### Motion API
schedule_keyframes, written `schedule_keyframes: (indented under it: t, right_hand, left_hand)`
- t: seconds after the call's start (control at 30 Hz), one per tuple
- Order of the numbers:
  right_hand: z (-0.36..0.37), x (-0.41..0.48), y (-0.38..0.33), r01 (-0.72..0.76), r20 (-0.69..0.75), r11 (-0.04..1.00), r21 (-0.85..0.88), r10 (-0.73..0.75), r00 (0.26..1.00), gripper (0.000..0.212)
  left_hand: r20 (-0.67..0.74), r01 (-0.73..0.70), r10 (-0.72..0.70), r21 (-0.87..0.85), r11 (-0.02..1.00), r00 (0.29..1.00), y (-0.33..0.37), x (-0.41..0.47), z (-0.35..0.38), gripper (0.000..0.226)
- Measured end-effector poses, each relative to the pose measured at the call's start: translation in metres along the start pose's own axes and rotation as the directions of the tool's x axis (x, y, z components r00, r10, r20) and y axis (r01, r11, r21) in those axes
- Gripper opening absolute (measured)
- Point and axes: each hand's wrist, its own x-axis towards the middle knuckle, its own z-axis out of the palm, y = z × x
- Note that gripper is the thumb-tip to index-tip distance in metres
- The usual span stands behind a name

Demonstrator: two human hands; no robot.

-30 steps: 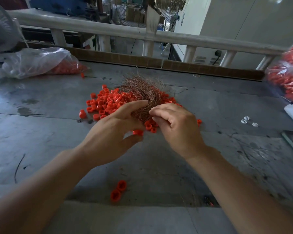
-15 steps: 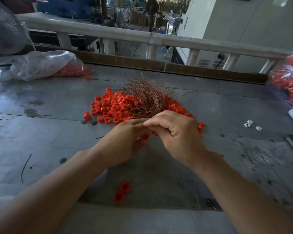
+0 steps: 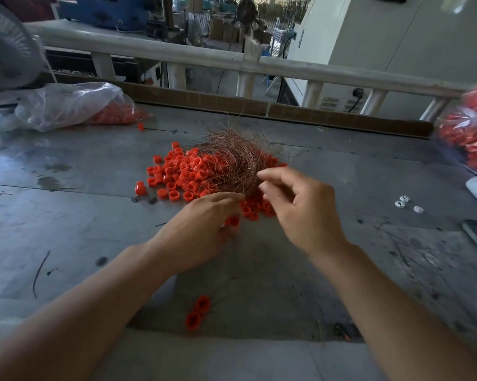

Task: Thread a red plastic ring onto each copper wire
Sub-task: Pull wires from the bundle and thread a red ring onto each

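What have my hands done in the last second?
The right hand pulled away from the left hand and reached forward to the copper wire bundle; whether it pinches a strand is unclear. The left hand still holds a red ring; the ring pile is unchanged.

right hand blurred, bag of rings cut by right edge

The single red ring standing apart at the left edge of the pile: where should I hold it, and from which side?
Pinch the lone red ring by its outer wall, coming from above and from the left. It seems to stand upright, with bare table on that side, while the pile crowds its right.
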Motion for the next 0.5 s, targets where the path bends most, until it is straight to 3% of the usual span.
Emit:
schedule_keyframes:
  t: [0.1, 0.3, 0.5]
  right_hand:
    - [0.002, 0.010, 0.023, -0.211, 0.074, 0.960, -0.185, 0.228, 0.971, 0.035]
    - [0.024, 0.013, 0.041, -0.151, 0.309, 0.926, -0.347, 0.265, 0.913, 0.062]
    - [0.027, 0.016, 0.045, -0.188, 0.155, 0.942, -0.279, 0.237, 0.959, 0.023]
  left_hand:
    - [0.000, 0.027, -0.027, 0.007, 1.000, 1.000, -0.002, 0.001, 0.000, 0.023]
    - [0.016, 0.051, -0.051, -0.009, 0.999, 0.999, 0.000, 0.001, -0.002, 0.021]
    - [0.013, 0.044, -0.044, -0.017, 0.999, 0.999, 0.000, -0.001, -0.003, 0.019]
